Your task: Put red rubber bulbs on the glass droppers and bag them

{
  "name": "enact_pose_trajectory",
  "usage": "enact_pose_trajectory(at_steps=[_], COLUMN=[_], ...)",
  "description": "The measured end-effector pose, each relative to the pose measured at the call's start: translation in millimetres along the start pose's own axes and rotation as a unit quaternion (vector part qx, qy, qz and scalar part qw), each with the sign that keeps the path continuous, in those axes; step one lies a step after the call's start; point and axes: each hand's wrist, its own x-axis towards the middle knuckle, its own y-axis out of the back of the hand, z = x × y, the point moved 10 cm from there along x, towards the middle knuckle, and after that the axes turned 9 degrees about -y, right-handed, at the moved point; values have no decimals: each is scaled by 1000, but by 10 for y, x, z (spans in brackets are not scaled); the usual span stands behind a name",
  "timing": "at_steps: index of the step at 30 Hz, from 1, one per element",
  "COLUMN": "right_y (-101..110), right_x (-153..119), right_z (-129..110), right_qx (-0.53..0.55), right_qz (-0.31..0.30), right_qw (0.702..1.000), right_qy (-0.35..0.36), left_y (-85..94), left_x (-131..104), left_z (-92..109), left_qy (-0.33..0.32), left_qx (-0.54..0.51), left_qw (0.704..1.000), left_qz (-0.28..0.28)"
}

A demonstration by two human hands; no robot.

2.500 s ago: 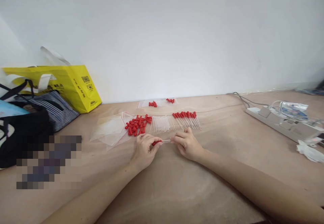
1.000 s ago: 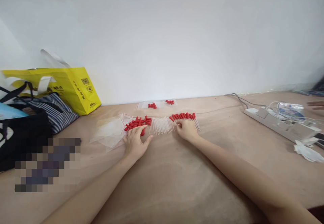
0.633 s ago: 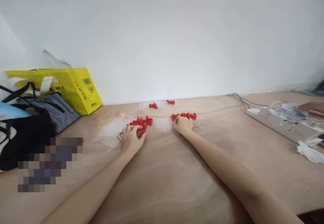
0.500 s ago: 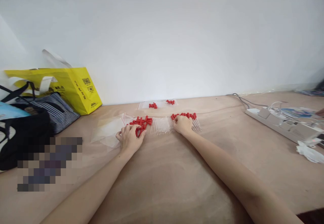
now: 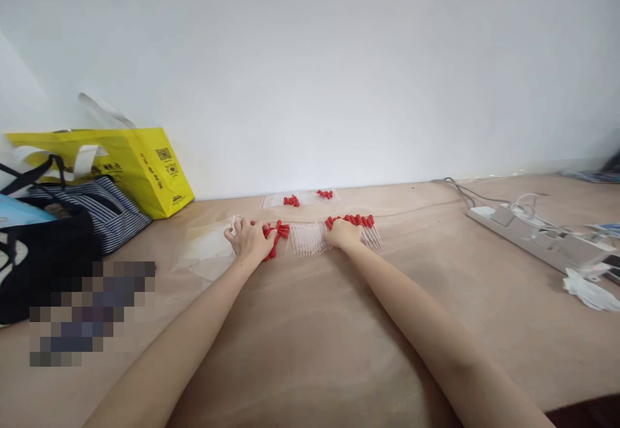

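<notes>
My left hand [image 5: 250, 242] rests over a loose pile of red rubber dropper bulbs [image 5: 283, 228], its fingers bent and apart. A clear zip bag [image 5: 203, 244] lies flat under and beside that hand. To the right of the pile, thin clear dropper tubes [image 5: 308, 239] lie side by side in a row. At that row's right end is my right hand [image 5: 343, 233], closed, with its fingertips hidden from me. Just beyond it are droppers with red bulbs fitted [image 5: 368, 221], their clear tips pointing toward me.
Nearer the wall lies another clear bag [image 5: 271, 201] with two small groups of red bulbs [image 5: 291, 201]. A yellow bag [image 5: 167, 183], a striped pouch [image 5: 116, 212] and a black bag [image 5: 62, 266] stand at left. A power strip [image 5: 518, 241] with cables and a crumpled tissue [image 5: 588, 289] are at right.
My left hand has shifted forward over the pile and covers more of the red bulbs. My right hand stays closed at the row's end. The view has turned slightly.
</notes>
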Motion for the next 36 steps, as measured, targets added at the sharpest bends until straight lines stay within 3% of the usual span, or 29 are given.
enact_pose_trajectory(at_steps=[3,9,13,17,26,32,36], right_y=[25,111,156,197,247,206,170], right_x=[-28,-196,-385,-589,-819,-826,-823], right_z=[-31,-55,46,183,332,318,279], right_qx=[-2,-7,-3,13,29,30,76], right_qz=[7,28,57,93,128,120,104], right_qw=[1000,997,992,980,968,967,955], right_qy=[14,69,117,178,216,224,266], left_y=[-60,-327,-259,-164,-371,-193,-23], left_x=[142,412,426,376,439,364,37], left_z=[117,170,224,330,321,383,479], left_qy=[-28,-21,-28,-79,-77,-81,-114], left_qx=[8,16,13,2,-33,-111,-212], left_qw=[1000,998,998,996,994,990,969], left_qz=[4,-57,-45,-37,-71,-46,-47])
